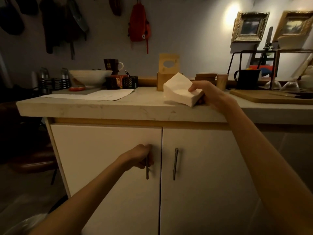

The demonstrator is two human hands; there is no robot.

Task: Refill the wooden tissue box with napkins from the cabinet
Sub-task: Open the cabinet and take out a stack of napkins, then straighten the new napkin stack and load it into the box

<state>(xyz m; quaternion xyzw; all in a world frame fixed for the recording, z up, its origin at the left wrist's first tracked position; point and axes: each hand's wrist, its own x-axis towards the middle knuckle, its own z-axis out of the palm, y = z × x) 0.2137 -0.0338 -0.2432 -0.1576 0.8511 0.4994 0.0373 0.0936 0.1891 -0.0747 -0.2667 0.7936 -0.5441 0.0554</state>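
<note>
My right hand (pixel 207 94) grips a thick white stack of napkins (pixel 179 91) at its right edge, resting it on the pale countertop (pixel 101 107) near the front edge. Just behind the stack stands the wooden tissue box (pixel 161 82), with its lid (pixel 169 63), which has an oval hole, standing upright above it. My left hand (pixel 141 157) is curled round the metal bar handle (pixel 147 172) of the left white cabinet door (pixel 101 150). Both cabinet doors look closed.
On the counter lie a sheet of paper (pixel 101 95), a white bowl (pixel 89 77), a dark mug (pixel 112 66), a black pitcher (pixel 247 78) and a wooden cutting board (pixel 271 97). A red backpack (pixel 138 24) hangs on the wall. The right door's handle (pixel 175 164) is free.
</note>
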